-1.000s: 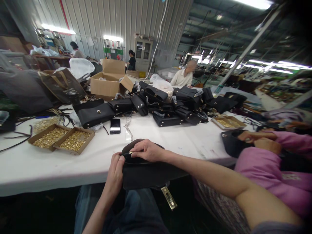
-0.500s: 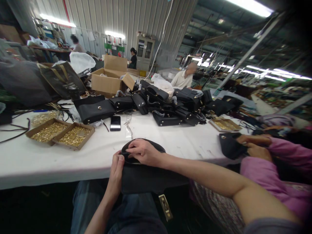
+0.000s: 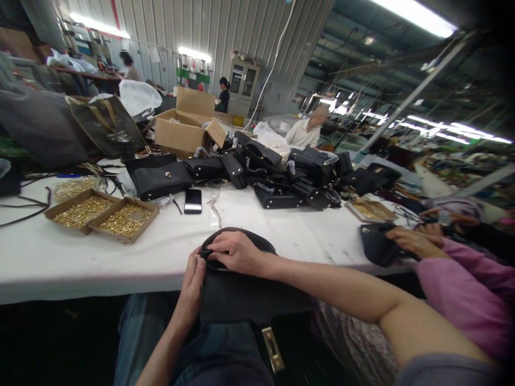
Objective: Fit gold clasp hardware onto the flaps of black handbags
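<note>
A black handbag (image 3: 249,300) rests across my lap against the table edge, its mouth facing up and a flap hanging toward me. From the flap dangles a gold-coloured metal clasp plate (image 3: 273,349). My left hand (image 3: 193,281) grips the bag's left side, thumb on the rim and fingers behind it. Over the opening lies my right hand (image 3: 237,253), its bent fingertips pinching at the inner left rim close to my left thumb. Whether a small part sits between those fingertips is hidden.
Two cardboard trays (image 3: 125,221) of small gold fittings stand at left, near a phone (image 3: 193,201). Black bags (image 3: 277,171) are heaped behind, before an open carton (image 3: 181,131). At right, a co-worker's hands (image 3: 416,241) hold another black bag (image 3: 380,244); a third tray (image 3: 370,210) lies nearby.
My hands stay at the same rim spot, with the right fingers shifting slightly. The view has tilted a little. At right, the co-worker's hands have moved on their bag.
</note>
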A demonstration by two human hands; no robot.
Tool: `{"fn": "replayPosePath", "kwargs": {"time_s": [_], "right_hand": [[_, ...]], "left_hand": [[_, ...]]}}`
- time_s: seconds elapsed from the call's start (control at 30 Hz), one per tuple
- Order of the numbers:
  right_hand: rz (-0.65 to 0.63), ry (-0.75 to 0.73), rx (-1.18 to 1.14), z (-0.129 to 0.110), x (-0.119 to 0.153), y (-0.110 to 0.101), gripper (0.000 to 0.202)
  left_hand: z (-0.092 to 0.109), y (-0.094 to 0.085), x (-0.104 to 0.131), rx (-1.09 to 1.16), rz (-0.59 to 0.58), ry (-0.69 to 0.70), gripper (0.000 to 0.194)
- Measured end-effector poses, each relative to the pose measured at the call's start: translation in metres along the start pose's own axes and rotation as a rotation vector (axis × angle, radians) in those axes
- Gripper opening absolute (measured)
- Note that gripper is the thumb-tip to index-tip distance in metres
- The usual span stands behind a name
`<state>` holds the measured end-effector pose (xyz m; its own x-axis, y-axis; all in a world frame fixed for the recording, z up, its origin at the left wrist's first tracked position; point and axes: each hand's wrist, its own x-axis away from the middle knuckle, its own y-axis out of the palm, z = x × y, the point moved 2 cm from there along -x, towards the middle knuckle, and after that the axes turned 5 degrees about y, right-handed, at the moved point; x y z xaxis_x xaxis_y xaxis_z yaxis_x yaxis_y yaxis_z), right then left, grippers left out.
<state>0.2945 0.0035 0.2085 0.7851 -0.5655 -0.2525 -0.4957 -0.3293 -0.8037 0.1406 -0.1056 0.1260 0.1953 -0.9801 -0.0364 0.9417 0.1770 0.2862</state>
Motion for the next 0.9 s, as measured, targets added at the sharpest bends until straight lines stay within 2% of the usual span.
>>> {"fn": "replayPosePath", "kwargs": {"time_s": [0.2, 0.37, 0.57, 0.77, 0.83, 0.9], "right_hand": [[0.056, -0.041, 0.003, 0.003, -0.005, 0.005, 0.014], [0.044, -0.123, -0.002, 0.004, -0.005, 0.005, 0.012], [0.006, -0.107, 0.061, 0.000, -0.012, 0.005, 0.014], [-0.004, -0.099, 0.049, 0.001, -0.017, 0.002, 0.017], [-0.009, -0.096, 0.020, 0.003, -0.015, 0.001, 0.018], [-0.009, -0.105, -0.012, 0.005, -0.013, 0.000, 0.019]], "left_hand": [[-0.006, -0.001, 0.009, 0.091, 0.070, 0.096, 0.047], [-0.007, 0.001, 0.011, -0.043, 0.093, 0.086, 0.038], [-0.005, -0.001, 0.004, -0.139, 0.047, 0.066, 0.033], [0.017, -0.003, 0.004, -0.300, 0.011, -0.006, 0.040], [0.018, -0.004, 0.005, -0.335, -0.001, -0.020, 0.046], [0.015, -0.005, 0.006, -0.342, 0.035, -0.017, 0.056]]}}
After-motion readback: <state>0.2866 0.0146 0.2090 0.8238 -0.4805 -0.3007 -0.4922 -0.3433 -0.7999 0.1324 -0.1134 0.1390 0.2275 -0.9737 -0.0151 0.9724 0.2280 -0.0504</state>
